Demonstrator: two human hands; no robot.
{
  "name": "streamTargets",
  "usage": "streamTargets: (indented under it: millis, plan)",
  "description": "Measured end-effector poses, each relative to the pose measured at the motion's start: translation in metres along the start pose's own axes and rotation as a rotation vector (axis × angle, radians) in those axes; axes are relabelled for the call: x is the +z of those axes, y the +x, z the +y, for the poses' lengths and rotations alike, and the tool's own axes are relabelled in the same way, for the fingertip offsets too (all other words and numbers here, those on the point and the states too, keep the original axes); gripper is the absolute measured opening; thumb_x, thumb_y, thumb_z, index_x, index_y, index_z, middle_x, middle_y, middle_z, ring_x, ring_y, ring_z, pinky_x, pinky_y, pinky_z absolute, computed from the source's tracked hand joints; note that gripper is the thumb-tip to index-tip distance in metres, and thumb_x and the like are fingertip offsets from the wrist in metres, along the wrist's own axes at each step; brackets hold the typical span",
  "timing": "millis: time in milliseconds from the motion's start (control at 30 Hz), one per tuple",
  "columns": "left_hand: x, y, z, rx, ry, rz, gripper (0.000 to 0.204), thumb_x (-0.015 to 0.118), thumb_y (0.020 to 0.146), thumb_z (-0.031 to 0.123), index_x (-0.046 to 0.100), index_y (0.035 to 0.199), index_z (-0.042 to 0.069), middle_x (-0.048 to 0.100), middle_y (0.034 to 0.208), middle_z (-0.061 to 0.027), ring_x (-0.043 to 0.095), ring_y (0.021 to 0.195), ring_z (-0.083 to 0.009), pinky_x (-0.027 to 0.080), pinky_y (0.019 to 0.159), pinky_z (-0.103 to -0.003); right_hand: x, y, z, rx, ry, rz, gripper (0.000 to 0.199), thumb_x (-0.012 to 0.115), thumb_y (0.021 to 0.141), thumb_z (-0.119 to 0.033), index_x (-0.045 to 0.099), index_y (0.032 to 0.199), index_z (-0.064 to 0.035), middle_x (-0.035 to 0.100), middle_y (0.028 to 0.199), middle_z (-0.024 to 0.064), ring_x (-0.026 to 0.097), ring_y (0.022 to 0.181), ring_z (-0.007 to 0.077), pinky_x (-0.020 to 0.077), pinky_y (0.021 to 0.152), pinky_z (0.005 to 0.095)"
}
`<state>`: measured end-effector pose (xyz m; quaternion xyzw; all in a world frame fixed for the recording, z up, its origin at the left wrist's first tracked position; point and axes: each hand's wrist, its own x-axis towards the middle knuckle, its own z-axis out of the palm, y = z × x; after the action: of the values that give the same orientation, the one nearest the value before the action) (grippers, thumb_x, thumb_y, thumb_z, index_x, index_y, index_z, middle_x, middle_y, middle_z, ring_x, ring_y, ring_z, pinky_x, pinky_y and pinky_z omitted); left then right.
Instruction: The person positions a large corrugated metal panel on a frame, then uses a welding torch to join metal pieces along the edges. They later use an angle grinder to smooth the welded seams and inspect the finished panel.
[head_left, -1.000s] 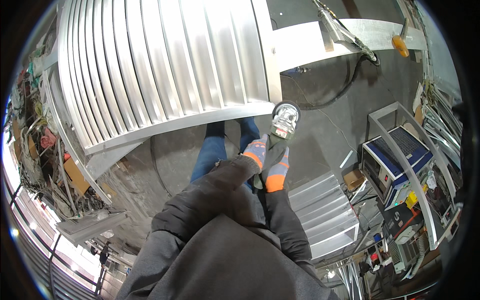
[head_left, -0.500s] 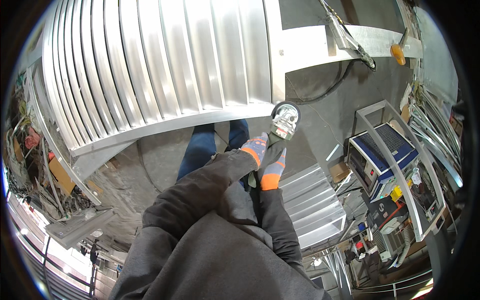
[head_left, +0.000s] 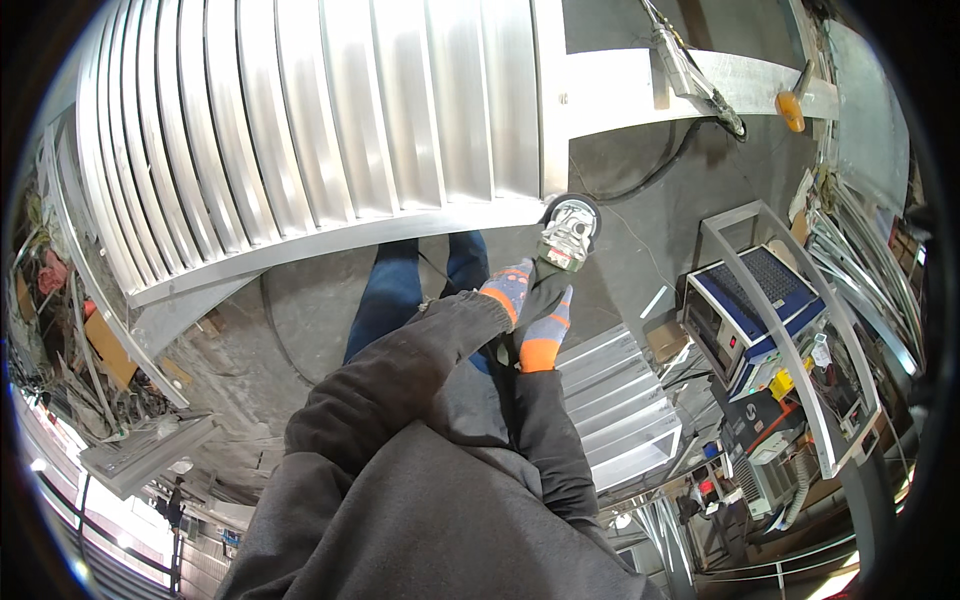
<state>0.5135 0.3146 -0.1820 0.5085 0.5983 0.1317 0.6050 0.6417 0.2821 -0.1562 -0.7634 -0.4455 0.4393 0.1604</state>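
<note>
An angle grinder with a dark round disc points away from me, its head at the near right corner of a slatted aluminium panel. The disc appears to touch that corner or sit very close to it. My left hand, in a grey and orange glove, is closed around the grinder's dark body just behind the head. Farther back on the body, my right hand grips it in a matching glove. Its fingers are partly hidden behind the tool.
A second slatted metal piece lies right of my legs. A blue-and-white machine stands at the right behind a metal frame. A welding torch and an orange-handled tool rest on the far crossbar. Scrap piles up at far left.
The grinder and both hands stay at the panel's corner, with only a very slight shift. The whole view has moved slightly, and both hands keep their hold.
</note>
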Motion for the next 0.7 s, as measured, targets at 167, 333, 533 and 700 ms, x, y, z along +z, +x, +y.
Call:
streamTargets:
  millis: [167,333,533,700]
  plan:
    - [-0.002,0.001,0.008,-0.154,-0.041,-0.069,0.059,0.057,0.098,0.047,0.056,0.131,-0.002,0.063,0.126,-0.0256,0.062,0.117,-0.043,0.05,0.096,-0.045,-0.005,0.006,-0.02,0.139,0.364,-0.07,0.053,0.071,0.091,-0.012,0.046,0.138,-0.0048,0.067,0.115,0.012,0.063,0.101,0.0202,0.0522,0.091,0.0351]
    - [-0.016,-0.004,0.015,-0.097,-0.018,-0.097,0.062,0.057,0.097,0.048,0.055,0.131,-0.003,0.06,0.13,-0.0274,0.062,0.117,-0.043,0.05,0.096,-0.046,-0.003,-0.001,-0.042,0.115,0.25,-0.001,0.047,0.07,0.092,-0.013,0.048,0.133,-0.0059,0.068,0.111,0.0108,0.063,0.098,0.021,0.0526,0.087,0.0355]
    - [-0.02,-0.008,0.019,-0.062,-0.097,0.018,0.056,0.059,0.097,0.047,0.058,0.126,0.0,0.067,0.114,-0.0271,0.064,0.11,-0.0433,0.052,0.09,-0.048,-0.003,-0.001,-0.053,-0.083,-0.06,-0.023,0.045,0.071,0.091,-0.015,0.051,0.131,-0.0069,0.069,0.108,0.0104,0.067,0.097,0.0247,0.0542,0.085,0.0387]
    - [-0.024,-0.012,0.026,-0.171,0.052,-0.059,0.045,0.063,0.095,0.029,0.054,0.125,-0.002,0.067,0.113,-0.0259,0.065,0.11,-0.0413,0.053,0.09,-0.047,0.0,0.002,-0.034,0.028,0.263,-0.03,0.038,0.069,0.093,-0.014,0.052,0.126,-0.0052,0.068,0.109,0.0093,0.064,0.096,0.0205,0.0539,0.085,0.0365]
